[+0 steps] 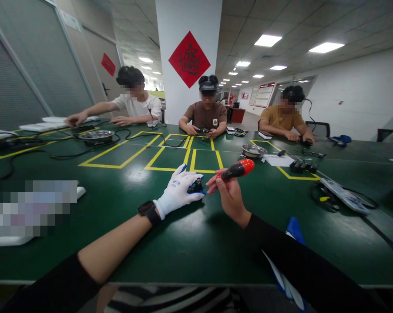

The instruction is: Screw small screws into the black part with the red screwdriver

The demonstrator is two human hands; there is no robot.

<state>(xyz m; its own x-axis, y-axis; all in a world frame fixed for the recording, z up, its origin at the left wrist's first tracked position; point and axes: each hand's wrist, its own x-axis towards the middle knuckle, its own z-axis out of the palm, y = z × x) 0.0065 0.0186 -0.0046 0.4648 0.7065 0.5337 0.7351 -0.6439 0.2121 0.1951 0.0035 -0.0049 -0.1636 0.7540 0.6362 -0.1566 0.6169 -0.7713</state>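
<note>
On my left hand (pixel 179 189) is a white work glove with blue fingertips. Its fingers grip a small black part (pixel 197 185) just above the green table, and the glove hides some of that part. Bare, my right hand (pixel 230 193) is closed around a screwdriver (pixel 238 170) with a red and black handle. The handle's red end points up and to the right, while the tip side faces the black part. Whether the tip touches the part I cannot tell.
Yellow tape rectangles (pixel 134 150) mark the green table (pixel 118 261). Metal bowls (pixel 253 151) stand left and right. Several black parts (pixel 303 166) lie right, near a power strip (pixel 343 195) with cables. A blue-white glove (pixel 295 230) lies by my right forearm. Three people sit opposite.
</note>
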